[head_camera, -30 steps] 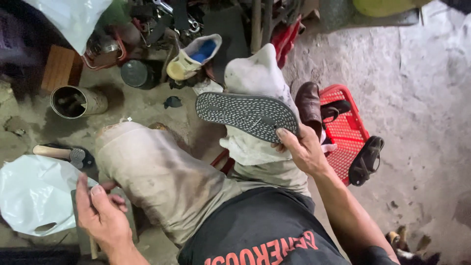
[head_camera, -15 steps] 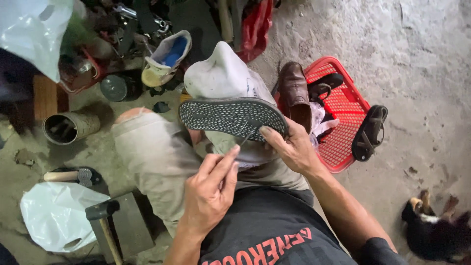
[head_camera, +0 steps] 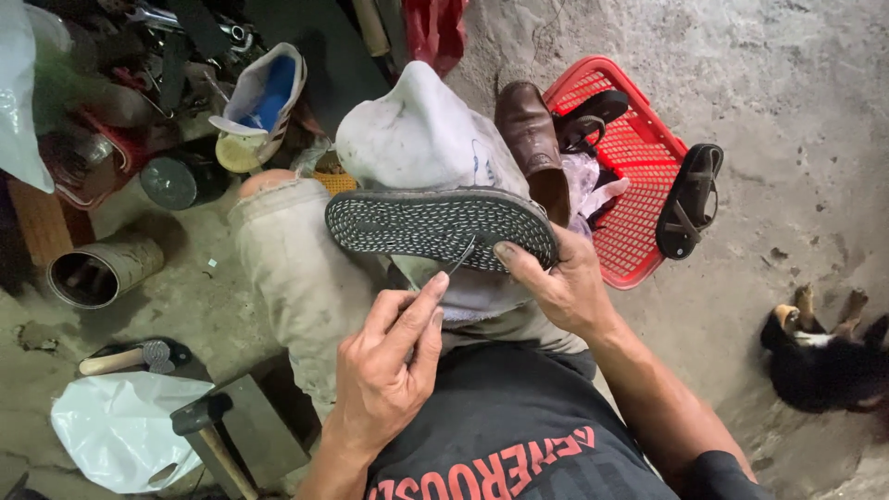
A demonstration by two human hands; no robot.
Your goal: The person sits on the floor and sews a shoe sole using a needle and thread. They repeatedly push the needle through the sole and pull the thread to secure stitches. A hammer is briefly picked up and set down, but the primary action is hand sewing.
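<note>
On the lap, the sandal [head_camera: 440, 227] is gripped by the right hand [head_camera: 556, 282]; the left hand [head_camera: 384, 370] has been brought up, pinching a needle [head_camera: 460, 256] against its sole.

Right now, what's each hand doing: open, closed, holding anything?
Left hand: closed, pinching a thin dark tool against the sole.
Right hand: closed, gripping the black rubber sandal with dotted sole.

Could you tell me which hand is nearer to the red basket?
Right. The right hand grips the sandal sole just beside the red basket; the left hand is farther away, below the sole.
</note>
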